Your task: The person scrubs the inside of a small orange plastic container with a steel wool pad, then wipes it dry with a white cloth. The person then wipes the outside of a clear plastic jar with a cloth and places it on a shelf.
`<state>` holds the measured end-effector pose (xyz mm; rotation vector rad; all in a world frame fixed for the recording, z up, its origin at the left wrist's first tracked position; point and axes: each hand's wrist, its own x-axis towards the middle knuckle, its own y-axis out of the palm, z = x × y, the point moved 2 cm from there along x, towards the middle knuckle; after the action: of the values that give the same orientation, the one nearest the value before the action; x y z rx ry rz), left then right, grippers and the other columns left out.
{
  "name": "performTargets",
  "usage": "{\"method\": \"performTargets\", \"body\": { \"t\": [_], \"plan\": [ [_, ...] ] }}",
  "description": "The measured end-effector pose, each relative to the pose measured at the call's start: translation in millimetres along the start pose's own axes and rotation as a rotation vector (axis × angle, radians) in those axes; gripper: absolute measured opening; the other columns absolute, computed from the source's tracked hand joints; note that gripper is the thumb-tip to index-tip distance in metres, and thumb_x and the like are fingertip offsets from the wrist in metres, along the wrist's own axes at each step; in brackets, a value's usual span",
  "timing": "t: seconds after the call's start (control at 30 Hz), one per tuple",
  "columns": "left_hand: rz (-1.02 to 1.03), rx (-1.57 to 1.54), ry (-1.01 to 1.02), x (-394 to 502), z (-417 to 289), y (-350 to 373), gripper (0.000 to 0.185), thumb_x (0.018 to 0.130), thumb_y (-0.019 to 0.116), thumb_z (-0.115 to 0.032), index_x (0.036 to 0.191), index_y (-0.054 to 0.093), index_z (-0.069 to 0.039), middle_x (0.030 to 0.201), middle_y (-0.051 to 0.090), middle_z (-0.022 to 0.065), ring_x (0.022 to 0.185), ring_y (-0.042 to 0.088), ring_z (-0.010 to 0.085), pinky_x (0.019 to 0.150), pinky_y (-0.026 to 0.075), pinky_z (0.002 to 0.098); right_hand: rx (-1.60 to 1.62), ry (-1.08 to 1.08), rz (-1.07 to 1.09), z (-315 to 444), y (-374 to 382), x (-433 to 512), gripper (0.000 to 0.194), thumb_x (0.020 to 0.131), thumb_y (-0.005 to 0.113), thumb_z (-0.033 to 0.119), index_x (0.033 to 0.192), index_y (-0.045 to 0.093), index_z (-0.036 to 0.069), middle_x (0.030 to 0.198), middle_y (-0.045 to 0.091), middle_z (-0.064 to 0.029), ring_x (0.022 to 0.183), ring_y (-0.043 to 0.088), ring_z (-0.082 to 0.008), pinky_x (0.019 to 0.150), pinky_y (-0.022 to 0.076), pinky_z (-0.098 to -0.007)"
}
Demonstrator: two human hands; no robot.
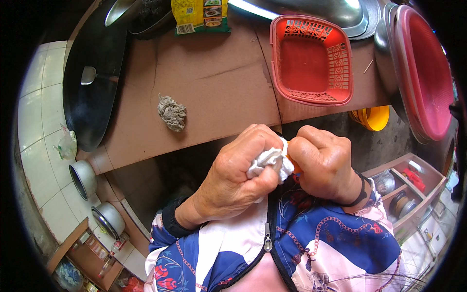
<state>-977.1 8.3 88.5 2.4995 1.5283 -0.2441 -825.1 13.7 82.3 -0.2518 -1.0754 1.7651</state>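
Observation:
Both hands are close together in front of my chest, just off the counter's front edge. My left hand point(242, 169) grips a crumpled white cloth point(270, 162), which bulges out between thumb and fingers. My right hand point(321, 164) is a closed fist beside it; a small orange-yellow thing point(294, 165) shows between the two hands, mostly hidden by the fingers. What it is, I cannot tell. A crumpled grey-brown rag point(172, 113) lies on the brown counter point(219, 95), to the left beyond my left hand.
A red plastic basket point(305, 65) stands on the counter beyond my right hand. Pink colanders and metal basins point(427, 73) lean at the right. A black wok point(93, 102) with a metal spatula point(88, 75) is at the left. A yellow-green packet point(200, 16) lies at the back; yellow buckets point(375, 117) sit below.

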Motion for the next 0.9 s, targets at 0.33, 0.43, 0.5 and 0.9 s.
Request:
{"method": "performTargets", "body": {
  "t": [0.33,0.43,0.5,0.9],
  "plan": [
    [-0.109,-0.29,0.015,0,3,-5,0.031,0.095,0.04,-0.025,0.096,0.055,0.002,0.093,0.053,0.0058,0.063,0.054,0.0064,0.052,0.043,0.0184,0.291,0.077,0.033,-14,-3,5,0.01,0.062,0.058,0.004,0.07,0.054,0.007,0.063,0.051,-0.0084,0.056,0.055,-0.0278,0.047,0.0442,-0.0347],
    [-0.08,-0.271,0.005,0,3,-8,0.032,0.095,0.039,-0.026,0.099,0.055,0.002,0.096,0.053,0.0065,0.065,0.054,0.0065,0.054,0.044,0.0186,0.318,0.084,0.041,-16,-3,5,0.01,0.062,0.059,0.004,0.069,0.054,0.007,0.063,0.051,-0.0087,0.057,0.055,-0.0279,0.048,0.0441,-0.0349],
    [-0.067,-0.27,-0.005,-1,2,-9,0.033,0.095,0.039,-0.026,0.101,0.055,0.002,0.097,0.054,0.0069,0.066,0.055,0.0066,0.055,0.044,0.0187,0.329,0.086,0.04,-17,-3,5,0.01,0.062,0.059,0.004,0.069,0.054,0.006,0.063,0.051,-0.0089,0.058,0.055,-0.0281,0.049,0.0441,-0.035],
    [-0.085,-0.157,0.023,-2,4,-17,0.035,0.094,0.04,-0.025,0.113,0.051,0.003,0.101,0.055,0.0083,0.076,0.056,0.0084,0.065,0.046,0.0185,0.471,0.065,0.024,-26,-2,1,0.008,0.066,0.06,0.001,0.065,0.052,0.002,0.06,0.05,-0.0088,0.05,0.052,-0.0199,0.044,0.0387,-0.0251]
  ]
}}
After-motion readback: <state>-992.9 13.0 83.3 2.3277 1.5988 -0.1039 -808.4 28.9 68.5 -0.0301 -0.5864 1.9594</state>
